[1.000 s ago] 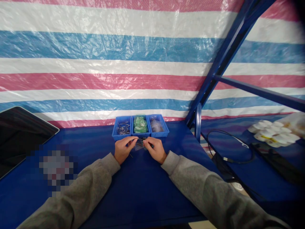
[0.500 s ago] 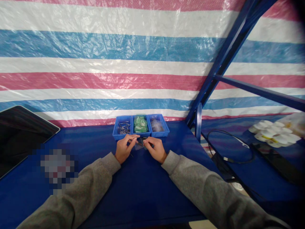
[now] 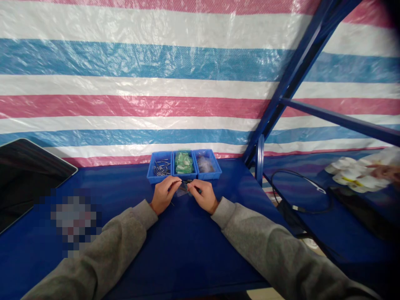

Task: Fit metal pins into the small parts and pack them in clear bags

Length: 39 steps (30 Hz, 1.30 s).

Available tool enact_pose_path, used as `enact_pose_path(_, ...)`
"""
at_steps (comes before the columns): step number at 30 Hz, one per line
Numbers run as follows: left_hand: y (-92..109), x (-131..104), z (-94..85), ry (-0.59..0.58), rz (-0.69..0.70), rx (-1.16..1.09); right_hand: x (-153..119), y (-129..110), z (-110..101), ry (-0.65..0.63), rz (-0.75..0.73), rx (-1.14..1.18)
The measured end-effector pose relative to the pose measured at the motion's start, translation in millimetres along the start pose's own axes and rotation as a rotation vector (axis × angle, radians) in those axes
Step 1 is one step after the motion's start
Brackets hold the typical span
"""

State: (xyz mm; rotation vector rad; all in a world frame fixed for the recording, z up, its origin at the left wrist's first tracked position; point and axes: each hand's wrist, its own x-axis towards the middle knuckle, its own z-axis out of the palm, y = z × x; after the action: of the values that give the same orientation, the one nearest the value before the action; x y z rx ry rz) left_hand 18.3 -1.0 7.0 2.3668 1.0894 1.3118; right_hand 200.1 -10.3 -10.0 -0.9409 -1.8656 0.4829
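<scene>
My left hand (image 3: 163,194) is closed in a pinch just in front of the blue bins, its thumb and forefinger meeting. My right hand (image 3: 203,195) faces it, also pinched, at the near end of a small dark thin piece (image 3: 186,181) that lies between the fingertips. That piece is too small to name. Under the fingers lies a small clear plastic bag (image 3: 181,191). Behind the hands stand the left bin with loose thin metal pieces (image 3: 161,168), the middle bin with green packets (image 3: 183,162) and the right bin with clear plastic bags (image 3: 205,164).
A dark flat screen (image 3: 28,179) stands at the left of the blue table (image 3: 184,250). Blue metal posts (image 3: 281,100) rise at the right. Beyond them are a black cable (image 3: 300,212), white round items (image 3: 350,173) and another person's hand (image 3: 386,171). A striped sheet (image 3: 140,62) hangs behind.
My two hands stay almost in place, with slight finger movement in the left. At the far right, another person's hand shows more clearly over the white items.
</scene>
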Motion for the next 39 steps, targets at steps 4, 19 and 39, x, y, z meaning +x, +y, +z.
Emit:
enact_pose_path(4, -1.4, 2.6, 0.0, 0.019, 0.092, -0.011, 0.3, -0.8, -0.7, 0.015, 0.003, -0.014)
enact_pose_path(19, -7.8, -2.3, 5.8, 0.015, -0.003, -0.038, 0.1, -1.3, -0.2, 0.078, 0.052, 0.023)
enact_pose_path(39, -1.1, 1.9, 0.7, 0.021, 0.084, 0.036, 2.0, -0.4, 2.6, 0.157, 0.086, 0.071)
